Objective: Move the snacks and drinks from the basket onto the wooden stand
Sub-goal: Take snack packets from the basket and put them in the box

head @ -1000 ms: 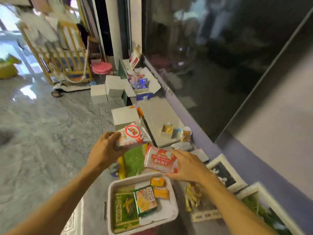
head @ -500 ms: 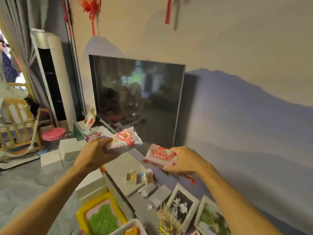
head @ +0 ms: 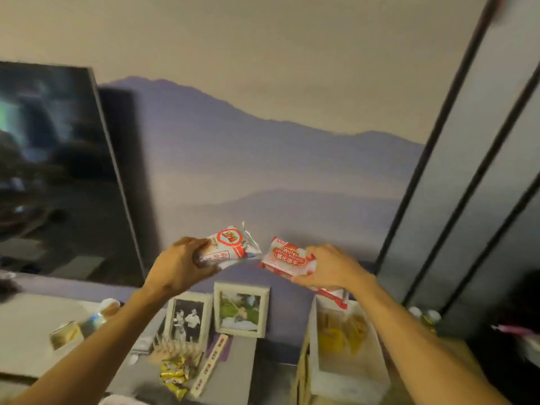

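My left hand (head: 178,266) grips a white snack packet with a red circle label (head: 232,248), held up in front of the wall. My right hand (head: 331,267) grips a red and white wafer biscuit packet (head: 287,257) just to its right; the two packets almost touch. Below my right hand stands a pale box-like stand (head: 314,340) with yellow packets (head: 340,331) inside. The basket is out of view.
A large dark TV (head: 58,176) leans at the left. Two framed photos (head: 241,309) stand against the purple wall on a grey ledge (head: 233,372). A gold snack bag (head: 174,374) and a long red-printed strip (head: 211,362) lie there. Dark poles (head: 432,147) rise at right.
The view has swung right and upward, away from the TV and floor. Both hands still hold their packets and have moved right, now above the framed photos and the pale stand.
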A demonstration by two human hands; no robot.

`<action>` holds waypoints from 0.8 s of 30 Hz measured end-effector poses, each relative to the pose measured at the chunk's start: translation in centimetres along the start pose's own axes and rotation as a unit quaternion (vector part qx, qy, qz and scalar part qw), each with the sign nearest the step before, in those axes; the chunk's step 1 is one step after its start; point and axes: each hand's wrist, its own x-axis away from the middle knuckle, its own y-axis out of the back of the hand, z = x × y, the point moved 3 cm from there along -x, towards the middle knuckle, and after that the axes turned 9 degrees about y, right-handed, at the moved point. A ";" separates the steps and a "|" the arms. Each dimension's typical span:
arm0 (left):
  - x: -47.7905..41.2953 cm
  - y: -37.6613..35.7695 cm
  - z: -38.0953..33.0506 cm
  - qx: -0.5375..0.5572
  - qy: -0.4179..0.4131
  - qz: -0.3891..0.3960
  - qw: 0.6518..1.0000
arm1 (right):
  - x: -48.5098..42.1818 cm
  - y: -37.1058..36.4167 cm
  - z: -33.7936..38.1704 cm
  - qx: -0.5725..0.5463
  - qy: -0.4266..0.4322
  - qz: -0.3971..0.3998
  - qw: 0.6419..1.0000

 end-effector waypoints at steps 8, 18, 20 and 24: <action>-1.6 -11.8 -18.2 0.021 -0.102 0.089 0.991 | 10.9 1.6 -15.0 0.028 -0.162 -0.064 0.984; -0.5 -27.4 -25.7 0.025 -0.003 0.121 0.992 | 12.0 -7.1 -26.7 -0.086 -0.318 -0.066 0.942; 0.2 -30.5 -25.6 0.016 0.025 0.126 0.992 | 11.0 -10.5 -27.6 -0.099 -0.345 -0.065 0.931; 1.6 -38.6 -23.2 0.035 0.089 0.147 0.985 | 9.8 -17.5 -28.7 -0.133 -0.399 -0.079 0.904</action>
